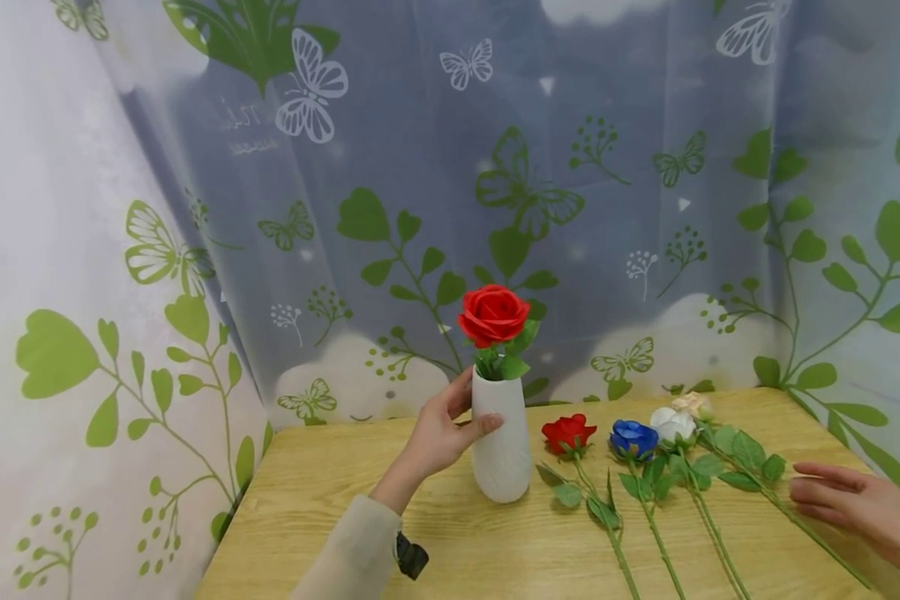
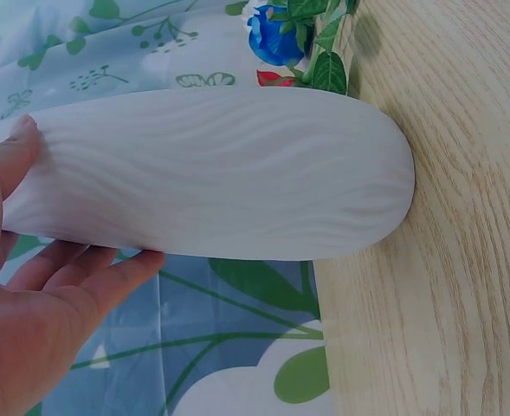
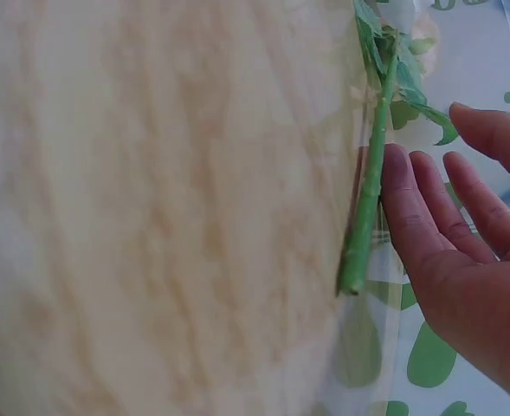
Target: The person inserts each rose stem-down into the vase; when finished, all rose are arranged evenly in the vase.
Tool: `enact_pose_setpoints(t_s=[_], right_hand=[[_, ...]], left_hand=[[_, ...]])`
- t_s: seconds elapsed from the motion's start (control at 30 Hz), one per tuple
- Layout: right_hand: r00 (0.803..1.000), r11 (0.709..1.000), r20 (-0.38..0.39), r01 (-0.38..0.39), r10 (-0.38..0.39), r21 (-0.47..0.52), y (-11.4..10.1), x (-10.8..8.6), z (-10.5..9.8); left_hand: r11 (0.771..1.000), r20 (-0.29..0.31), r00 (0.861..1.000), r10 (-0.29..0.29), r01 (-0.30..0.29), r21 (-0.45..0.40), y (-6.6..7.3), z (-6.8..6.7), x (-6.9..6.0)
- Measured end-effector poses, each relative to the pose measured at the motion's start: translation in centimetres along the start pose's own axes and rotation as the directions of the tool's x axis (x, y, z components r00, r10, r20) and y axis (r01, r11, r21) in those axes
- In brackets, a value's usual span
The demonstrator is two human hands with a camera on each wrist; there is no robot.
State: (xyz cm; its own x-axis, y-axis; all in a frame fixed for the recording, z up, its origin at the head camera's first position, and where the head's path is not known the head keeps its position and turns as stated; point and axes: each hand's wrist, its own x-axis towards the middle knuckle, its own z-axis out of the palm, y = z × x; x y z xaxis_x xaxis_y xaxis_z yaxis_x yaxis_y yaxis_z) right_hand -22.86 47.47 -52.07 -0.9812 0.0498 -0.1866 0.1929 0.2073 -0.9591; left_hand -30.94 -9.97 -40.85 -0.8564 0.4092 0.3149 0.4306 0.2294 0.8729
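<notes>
At the head view's lower centre, we pinch the white vase point(image 1: 504, 458) with our left hand point(image 1: 437, 432), a red rose point(image 1: 493, 317) in it; lower right, our right hand point(image 1: 858, 510), loosely spread, hangs near a green stem point(image 3: 373, 178).

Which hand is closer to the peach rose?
Right. The right hand is beside the stem of the peach rose; the left hand is farther off, holding the white vase.

1. A small curtained-off nook, this, though home or studio, I can't tell!
2. Printed cloth point(image 1: 412, 125) sweeps round left, back and right, covered in butterflies point(image 1: 311, 96) and leaves point(image 1: 56, 354).
3. And there, close against the back cloth, a plain wood-grain table point(image 1: 330, 500)!
</notes>
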Motion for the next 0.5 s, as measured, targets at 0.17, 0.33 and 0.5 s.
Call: enact_pose_setpoints(t_s=[0.17,0.33,0.5], right_hand=[[1.0,0.998,0.008,0.019,-0.018,-0.062,-0.2,0.3,0.4],[1.0,0.979,0.011,0.017,-0.015,-0.204,-0.7,0.9,1.1],[1.0,0.948,-0.006,0.02,-0.023,-0.318,-1.1,1.4,1.7]], left_hand=[[1.0,0.002,1.0,0.0,0.0,0.002,0.0,0.0,0.1],[1.0,0.007,1.0,-0.001,0.001,0.003,0.0,-0.1,0.0],[1.0,0.011,1.0,0.0,0.0,-0.003,0.0,0.0,0.0]])
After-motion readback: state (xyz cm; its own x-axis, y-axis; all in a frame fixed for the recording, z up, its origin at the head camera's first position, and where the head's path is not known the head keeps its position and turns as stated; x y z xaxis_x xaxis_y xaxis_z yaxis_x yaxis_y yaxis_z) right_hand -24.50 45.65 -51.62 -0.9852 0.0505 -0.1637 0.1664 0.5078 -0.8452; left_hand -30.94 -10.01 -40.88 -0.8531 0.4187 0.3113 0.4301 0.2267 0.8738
